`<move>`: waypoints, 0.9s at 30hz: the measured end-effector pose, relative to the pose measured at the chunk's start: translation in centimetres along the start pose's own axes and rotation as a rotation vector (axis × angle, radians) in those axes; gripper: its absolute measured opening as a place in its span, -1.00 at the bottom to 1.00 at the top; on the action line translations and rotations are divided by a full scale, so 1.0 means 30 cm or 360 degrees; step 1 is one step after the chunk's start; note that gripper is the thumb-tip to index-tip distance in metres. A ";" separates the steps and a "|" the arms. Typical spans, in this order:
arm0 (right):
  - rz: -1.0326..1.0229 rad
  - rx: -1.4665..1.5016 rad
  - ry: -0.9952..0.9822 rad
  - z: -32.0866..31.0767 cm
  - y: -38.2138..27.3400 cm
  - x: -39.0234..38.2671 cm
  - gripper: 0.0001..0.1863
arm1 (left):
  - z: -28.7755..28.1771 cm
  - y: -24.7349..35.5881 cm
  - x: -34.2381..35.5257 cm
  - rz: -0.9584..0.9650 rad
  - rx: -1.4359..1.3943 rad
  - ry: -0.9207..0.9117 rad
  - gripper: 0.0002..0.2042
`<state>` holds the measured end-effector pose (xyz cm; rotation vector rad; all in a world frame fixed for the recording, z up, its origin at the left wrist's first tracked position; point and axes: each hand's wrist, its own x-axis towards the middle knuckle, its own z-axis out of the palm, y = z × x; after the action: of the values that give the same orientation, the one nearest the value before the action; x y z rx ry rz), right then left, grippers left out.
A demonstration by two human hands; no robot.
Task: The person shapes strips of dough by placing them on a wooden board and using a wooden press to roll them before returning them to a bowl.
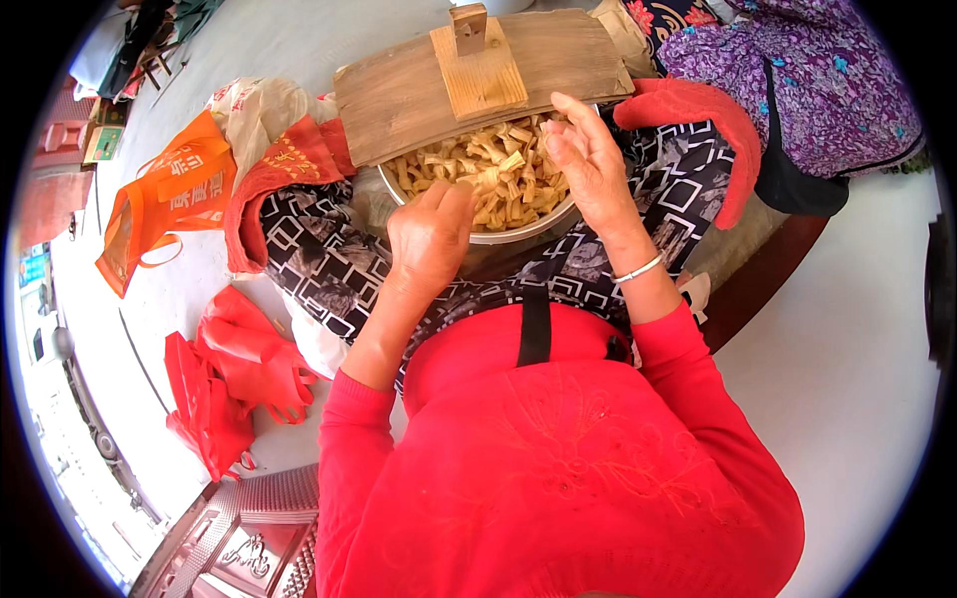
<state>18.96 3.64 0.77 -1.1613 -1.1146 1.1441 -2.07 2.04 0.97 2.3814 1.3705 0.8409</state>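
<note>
A round metal basin (484,237) is in front of me between my knees. Inside lies a heap of pale yellow knotted strips (513,189). My left hand (431,231) is closed over the basin's near left side, its fingers curled toward the strips; what they hold, if anything, is hidden. At the right rim, my right hand (590,167) is raised with thumb and fingers apart and nothing visible between them. A wooden board (389,105) with a lighter block handle (480,72) covers the far part of the basin, close beyond both hands.
Red padded cloth (733,130) lies over my right knee, and another red cloth (249,224) over my left. An orange bag (179,194) and red bags (244,354) are on the floor to the left. Purple floral fabric (807,85) sits at the far right.
</note>
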 end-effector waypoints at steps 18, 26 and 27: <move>0.0443 0.0018 -0.0532 -0.033 -0.067 0.255 -0.91 | 0.021 -0.134 0.266 -0.0726 -0.1533 -0.0317 -0.87; 0.0091 -0.0373 -0.0247 0.012 0.009 0.352 -0.92 | 0.088 -0.239 0.396 -0.0823 -0.1515 -0.0172 -0.90; 0.0037 -0.0452 -0.0227 0.013 0.030 0.359 -0.93 | 0.110 -0.257 0.402 -0.0809 -0.1449 -0.0145 -0.90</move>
<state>19.46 14.43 0.39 -1.3279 -1.4114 1.1247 -0.82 16.50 -1.24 1.2967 1.1222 0.9143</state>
